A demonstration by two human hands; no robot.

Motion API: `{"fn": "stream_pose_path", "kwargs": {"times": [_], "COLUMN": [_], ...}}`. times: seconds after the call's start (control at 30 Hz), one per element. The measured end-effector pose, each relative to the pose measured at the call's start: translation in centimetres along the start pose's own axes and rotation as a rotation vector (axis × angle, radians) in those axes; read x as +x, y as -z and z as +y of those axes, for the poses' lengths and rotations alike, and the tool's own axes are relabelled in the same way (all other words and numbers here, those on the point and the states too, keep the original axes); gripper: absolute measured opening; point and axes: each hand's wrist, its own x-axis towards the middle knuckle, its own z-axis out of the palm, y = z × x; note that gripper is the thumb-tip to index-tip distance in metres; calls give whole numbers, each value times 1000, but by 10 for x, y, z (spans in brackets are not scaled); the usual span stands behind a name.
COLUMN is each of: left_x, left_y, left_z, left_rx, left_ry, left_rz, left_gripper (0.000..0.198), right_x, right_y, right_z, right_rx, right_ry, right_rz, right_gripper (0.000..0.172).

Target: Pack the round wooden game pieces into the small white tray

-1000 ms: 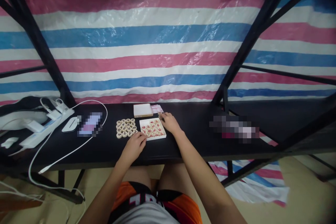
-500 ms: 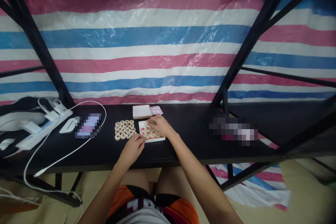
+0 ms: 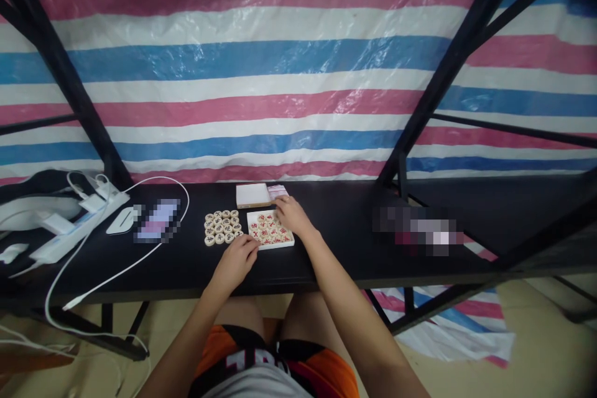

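A shallow white box point(image 3: 275, 244) of round wooden chess pieces with red marks lies on the black table point(image 3: 326, 261). My left hand point(image 3: 237, 259) rests curled at the box's front left corner, touching its edge. My right hand point(image 3: 290, 216) lies on the box's far right corner, fingers bent over the pieces there; whether it holds one is hidden. A cluster of several loose wooden pieces point(image 3: 222, 227) with dark marks sits just left of the box.
A white box lid point(image 3: 252, 195) and a small pink card point(image 3: 278, 191) lie behind the box. At left are a white power strip point(image 3: 74, 229), cables, a white mouse-like object point(image 3: 120, 221) and a blurred item. Black frame bars rise on both sides.
My right hand swept from the box's far right corner over the middle of the pieces and came back to the far right corner. My left hand stayed at the front left corner.
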Motion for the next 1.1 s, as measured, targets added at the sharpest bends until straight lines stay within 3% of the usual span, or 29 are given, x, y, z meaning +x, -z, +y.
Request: {"fn": "stream_pose_path", "kwargs": {"times": [0.13, 0.33, 0.43, 0.57, 0.73, 0.97, 1.03, 1.1], "left_x": [-1, -2, -1, -1, -1, -1, -1, -1], "left_y": [-1, 0, 2, 3, 3, 4, 4, 4], "left_z": [-1, 1, 3, 4, 3, 6, 6, 6], "left_rx": [16, 26, 34, 44, 45, 32, 34, 31], "left_ry": [6, -1, 9, 20, 14, 20, 27, 29], "left_rz": [-2, 8, 7, -10, -7, -13, -14, -14], "left_gripper": [21, 22, 23, 22, 22, 22, 22, 22], "right_x": [0, -4, -5, -5, -3, -5, -4, -1], "right_y": [-4, -10, -11, -10, -9, -1, 4, 9], "right_z": [18, 29, 31, 31, 27, 24, 18, 5], "right_rx": [24, 90, 43, -59, -164, -177, -96, 32], "right_ry": [-45, -32, -90, -189, -217, -429, -407, -275], "right_rz": [-96, -46, -87, -38, -116, -35, -11, 0], "right_gripper": [40, 49, 51, 53, 39, 23, 19, 15]}}
